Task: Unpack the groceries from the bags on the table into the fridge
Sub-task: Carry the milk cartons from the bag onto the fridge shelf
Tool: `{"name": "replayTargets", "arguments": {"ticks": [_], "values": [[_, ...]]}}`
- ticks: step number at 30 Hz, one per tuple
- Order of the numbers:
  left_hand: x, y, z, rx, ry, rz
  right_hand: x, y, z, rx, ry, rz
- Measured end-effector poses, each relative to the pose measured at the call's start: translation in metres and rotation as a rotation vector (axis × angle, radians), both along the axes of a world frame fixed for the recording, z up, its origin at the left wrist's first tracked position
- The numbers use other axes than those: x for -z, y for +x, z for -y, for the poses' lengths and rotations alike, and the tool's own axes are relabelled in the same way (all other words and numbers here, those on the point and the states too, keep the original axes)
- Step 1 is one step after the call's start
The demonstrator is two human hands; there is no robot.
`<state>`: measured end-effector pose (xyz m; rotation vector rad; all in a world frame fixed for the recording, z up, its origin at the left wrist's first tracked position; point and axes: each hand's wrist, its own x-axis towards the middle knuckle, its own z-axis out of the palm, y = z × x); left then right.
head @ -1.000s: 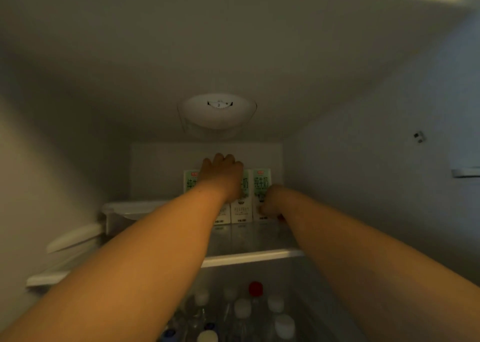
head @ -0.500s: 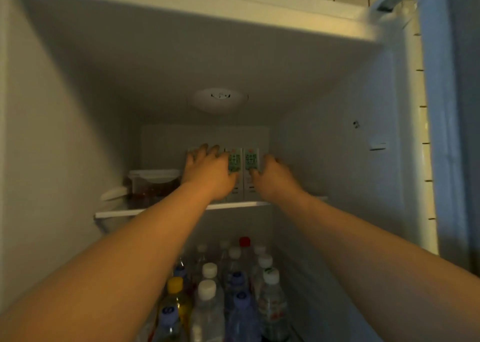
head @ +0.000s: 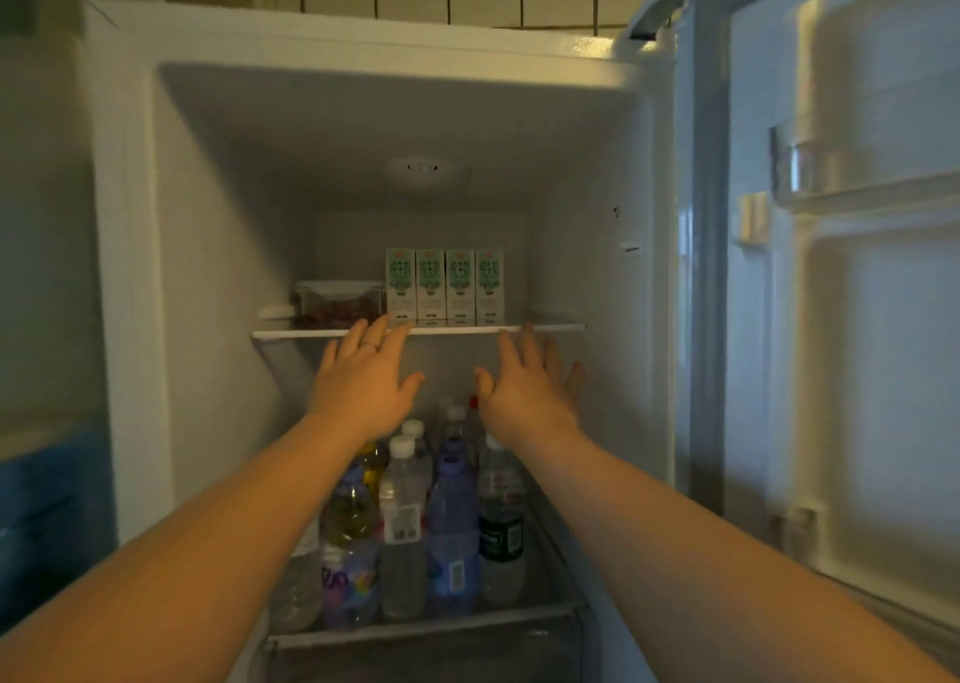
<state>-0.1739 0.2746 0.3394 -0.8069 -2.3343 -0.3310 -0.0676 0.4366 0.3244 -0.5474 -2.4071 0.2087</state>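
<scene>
Green-and-white milk cartons [head: 444, 286], four of them, stand upright on the glass shelf [head: 545, 327] in the upper middle of the frame, inside the fridge [head: 208, 267]. Long axis vertical, printed faces toward the camera, sides touching in one row. I read them as set deep on the shelf, near the rear wall; I cannot tell whether they touch it.

Both hands sit below and in front of the row. The left hand [head: 363, 386], lower left of the cartons, shows its back to the camera. Its fingers are straight and spread, a ring on one, gripping nothing. Its fingertips overlap the shelf's front edge under the leftmost carton; actual contact I cannot confirm. The right hand [head: 524, 396], lower right of the row, is likewise flat, spread and empty, fingertips just under the shelf edge. Neither hand touches a carton.

Edges and room:
- A clear lidded container [head: 337, 300] sits just beside the row on its left.
- Right of the row, bare shelf runs to the side wall.
- Above the cartons, open space reaches the ceiling with its lamp dome [head: 426, 176].
- Below the shelf, upright bottles [head: 415, 516] stand packed close, partly behind both wrists.
- The door [head: 857, 319] stands open along the frame's right side.
</scene>
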Motion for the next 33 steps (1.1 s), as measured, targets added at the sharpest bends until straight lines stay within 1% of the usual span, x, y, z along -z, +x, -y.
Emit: {"name": "replayTargets", "arguments": {"ticks": [6,12,16,20,24,27,33], "values": [[0.05,0.066,0.036,-0.107,0.028,0.141,0.039,0.057,0.032,-0.079,-0.023,0.06],[0.093,0.15,0.08,-0.135,0.071,0.169,0.082,0.114,0.068,-0.204,-0.244,0.082],[0.123,0.211,0.105,-0.157,0.073,0.272,0.105,0.162,0.093,-0.26,-0.302,0.088],[0.154,0.274,0.129,-0.199,0.07,0.316,0.133,0.219,0.111,-0.345,-0.351,0.091],[0.188,0.337,0.149,-0.187,0.153,0.352,0.173,0.281,0.129,-0.41,-0.354,0.102],[0.224,0.383,0.168,-0.177,0.198,0.412,0.206,0.33,0.144,-0.451,-0.361,0.094],[0.294,0.474,0.205,-0.18,0.184,0.544,0.266,0.435,0.169,-0.495,-0.338,0.223]]}}
